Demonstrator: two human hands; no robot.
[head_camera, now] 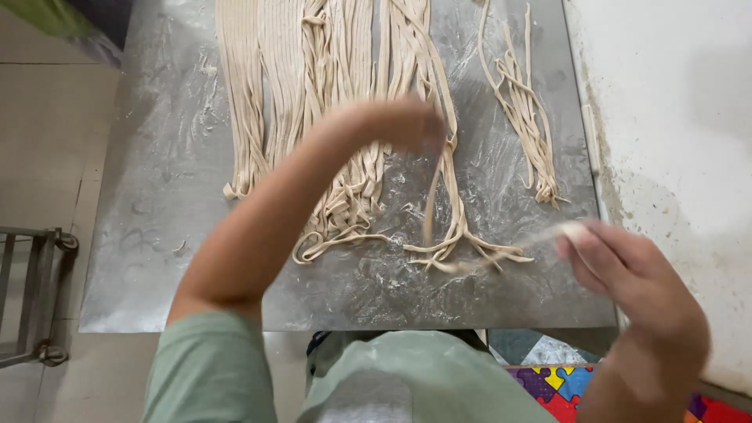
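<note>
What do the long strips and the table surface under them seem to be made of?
Long strips: probably raw dough, pale beige, matte, limp and bending. Table surface: seemingly metal sheet, grey with dull shine, dusted with white powder, likely flour.

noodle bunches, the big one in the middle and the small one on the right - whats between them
In the head view, only bare floured metal table separates the big bunch from the small bunch.

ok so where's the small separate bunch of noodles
In the head view, the small bunch lies at the far right of the floured metal table, apart from the main noodles, beyond the right hand.
</note>
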